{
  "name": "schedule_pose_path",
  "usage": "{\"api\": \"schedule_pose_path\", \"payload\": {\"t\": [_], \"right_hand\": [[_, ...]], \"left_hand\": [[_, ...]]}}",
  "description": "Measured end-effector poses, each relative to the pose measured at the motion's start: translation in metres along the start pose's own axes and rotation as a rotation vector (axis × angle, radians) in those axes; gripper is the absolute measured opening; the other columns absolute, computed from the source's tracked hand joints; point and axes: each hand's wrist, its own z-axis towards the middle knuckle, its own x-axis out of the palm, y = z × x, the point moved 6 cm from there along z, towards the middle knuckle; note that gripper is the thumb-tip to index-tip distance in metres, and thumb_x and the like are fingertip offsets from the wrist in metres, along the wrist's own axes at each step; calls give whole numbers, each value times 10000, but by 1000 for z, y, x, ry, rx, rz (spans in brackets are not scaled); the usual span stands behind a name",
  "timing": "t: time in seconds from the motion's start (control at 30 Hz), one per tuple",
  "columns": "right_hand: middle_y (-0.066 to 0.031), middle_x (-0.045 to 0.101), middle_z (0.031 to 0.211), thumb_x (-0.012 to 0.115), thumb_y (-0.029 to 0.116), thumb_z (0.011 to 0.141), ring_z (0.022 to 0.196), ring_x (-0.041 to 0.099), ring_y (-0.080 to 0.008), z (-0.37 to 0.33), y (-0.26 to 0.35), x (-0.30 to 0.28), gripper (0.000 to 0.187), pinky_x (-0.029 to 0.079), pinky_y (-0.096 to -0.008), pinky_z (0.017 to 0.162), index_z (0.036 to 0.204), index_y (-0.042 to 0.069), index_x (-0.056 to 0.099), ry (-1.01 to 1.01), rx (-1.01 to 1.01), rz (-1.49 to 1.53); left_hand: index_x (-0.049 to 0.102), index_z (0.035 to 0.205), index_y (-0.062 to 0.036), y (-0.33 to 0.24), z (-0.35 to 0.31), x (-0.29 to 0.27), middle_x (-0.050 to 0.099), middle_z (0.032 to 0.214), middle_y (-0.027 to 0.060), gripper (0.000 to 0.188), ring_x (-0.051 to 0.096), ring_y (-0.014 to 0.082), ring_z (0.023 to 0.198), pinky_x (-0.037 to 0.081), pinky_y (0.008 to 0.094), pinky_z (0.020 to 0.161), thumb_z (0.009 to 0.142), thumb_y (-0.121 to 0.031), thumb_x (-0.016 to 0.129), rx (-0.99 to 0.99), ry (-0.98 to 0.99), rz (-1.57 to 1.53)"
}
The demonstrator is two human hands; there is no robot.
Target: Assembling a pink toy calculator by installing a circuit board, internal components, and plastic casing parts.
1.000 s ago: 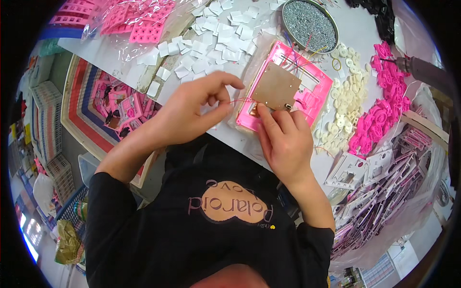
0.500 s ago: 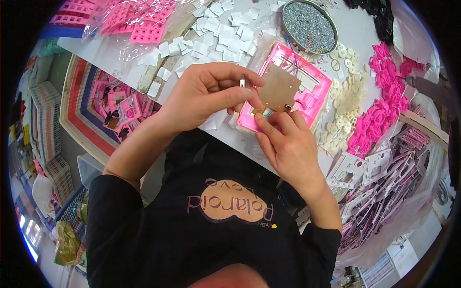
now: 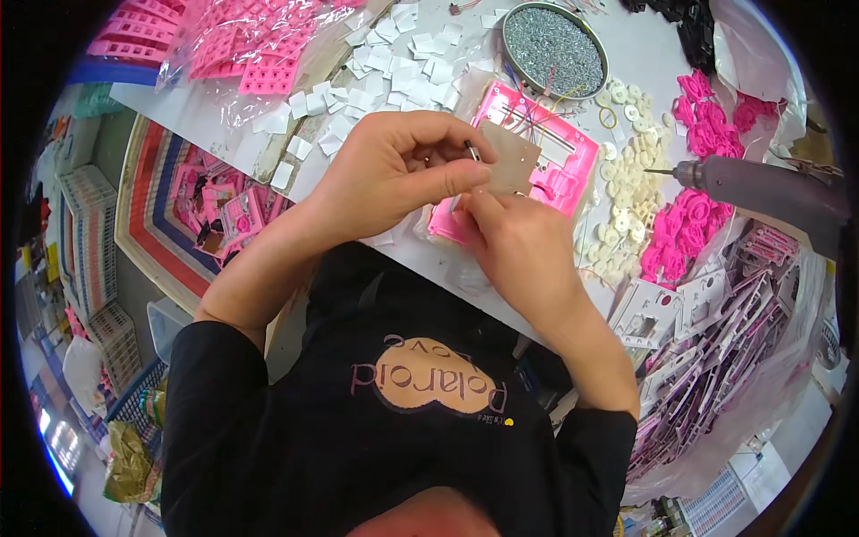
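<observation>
A pink plastic casing (image 3: 582,166) lies on the table in front of me with a brown circuit board (image 3: 512,159) over it. Thin coloured wires run above the board's far edge. My left hand (image 3: 389,174) is closed at the board's left side, with a small metal and black part (image 3: 472,150) between its finger and thumb. Its fingertips hide the board's left edge. My right hand (image 3: 528,255) is closed in a pinch against the left fingertips, over the casing's near edge. What the right fingers grip is hidden.
A round tin of screws (image 3: 555,49) stands behind the casing. White squares (image 3: 420,67) are scattered left of it. White plastic wheels (image 3: 626,179) and pink parts (image 3: 707,116) lie to the right, where a grey electric screwdriver (image 3: 761,183) points inward. A bag of flat parts (image 3: 707,376) is nearer.
My right hand has turned and closed in against my left fingertips, covering the board's near edge. The small metal part has tilted. The electric screwdriver has come farther into view from the right.
</observation>
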Motion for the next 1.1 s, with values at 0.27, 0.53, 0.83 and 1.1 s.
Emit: {"api": "schedule_pose_path", "payload": {"t": [0.27, 0.53, 0.83, 1.1], "right_hand": [[-167, 644, 661, 652, 93, 814, 645, 683, -340, 20, -5, 0, 101, 510, -443, 529, 809, 25, 578, 48, -46, 86], [-74, 678, 772, 735, 40, 840, 638, 654, -253, -5, -26, -44, 165, 531, -344, 573, 987, 81, 672, -163, 256, 620], [-94, 670, 950, 743, -26, 690, 803, 635, -280, -15, -11, -64, 337, 523, -355, 659, 1019, 48, 725, -278, -333, 262], [-81, 640, 833, 731, 72, 806, 795, 638, -251, -68, -37, -43, 96, 521, -373, 603, 877, 49, 671, 12, 113, 209]], "left_hand": [[606, 1348, 35, 11, -9, -5, 658, 916, 29, 398, 601, 60, 785, 487, 203, 697, 954, -13, 636, -78, 45, -132], [246, 1612, -87, -9, -15, 10, 741, 886, 101, 742, 662, 133, 715, 550, 292, 726, 966, -3, 603, 29, 96, 280], [144, 1626, -74, -10, 11, 42, 723, 827, 81, 902, 703, 154, 695, 526, 274, 629, 814, 111, 490, -333, 527, -14], [554, 1277, -37, -11, -7, 48, 644, 944, 113, 426, 656, 266, 830, 519, 370, 702, 874, -63, 691, 393, 58, 651]]}}
